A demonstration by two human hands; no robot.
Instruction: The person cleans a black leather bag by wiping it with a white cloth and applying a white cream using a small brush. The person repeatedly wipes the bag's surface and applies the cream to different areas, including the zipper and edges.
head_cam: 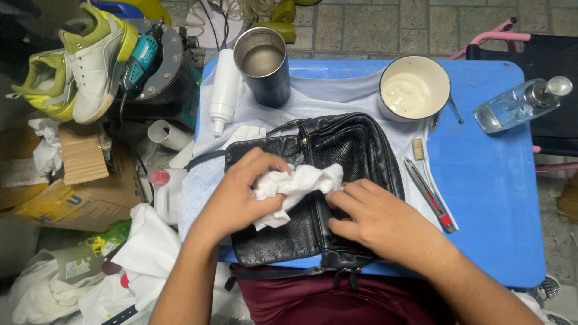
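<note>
A black leather handbag (355, 150) lies on a pale cloth (337, 93) spread over a blue table (494, 192). My left hand (241, 195) is shut on a crumpled white rag (298, 186) and presses it against the middle of the bag. My right hand (379, 219) rests on the bag's lower right part, fingers curled against the leather beside the rag. The bag's strap (283, 272) hangs off the near table edge over my lap.
At the back of the table stand a steel cup (263, 63), a white squeeze bottle (224, 90), a bowl of white cream (414, 89) and a clear glass bottle (521, 103). A toothbrush (428, 174) and a utility knife (426, 194) lie right of the bag. Shoes, boxes and rags crowd the left.
</note>
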